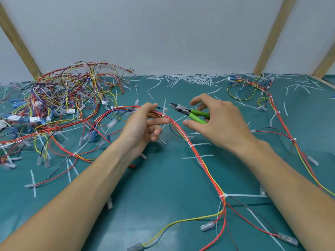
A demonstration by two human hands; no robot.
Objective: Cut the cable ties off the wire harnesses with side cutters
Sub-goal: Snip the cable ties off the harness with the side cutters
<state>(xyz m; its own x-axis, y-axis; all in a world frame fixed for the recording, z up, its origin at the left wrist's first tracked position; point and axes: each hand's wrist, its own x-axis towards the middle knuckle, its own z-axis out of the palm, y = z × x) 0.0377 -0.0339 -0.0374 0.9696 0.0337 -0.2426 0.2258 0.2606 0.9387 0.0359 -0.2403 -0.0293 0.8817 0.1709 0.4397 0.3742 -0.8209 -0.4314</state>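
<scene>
- Head view: my left hand [143, 124] grips the wire harness [181, 131] above the green table [163, 178], fingers curled round the red bundle.
- A white cable tie [164, 110] stands just beside those fingers.
- My right hand [217, 122] holds the green-handled side cutters [188, 113], tips near that tie.

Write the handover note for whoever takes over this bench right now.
Left hand holds the harness up near an uncut tie.
Right hand grips the cutters, jaws open, beside that tie but not on it.
Done: cut tie ends litter the mat's far edge.
Left: that tie, two more ties down this harness, another harness on the right, and the tangled pile on the left.
</scene>
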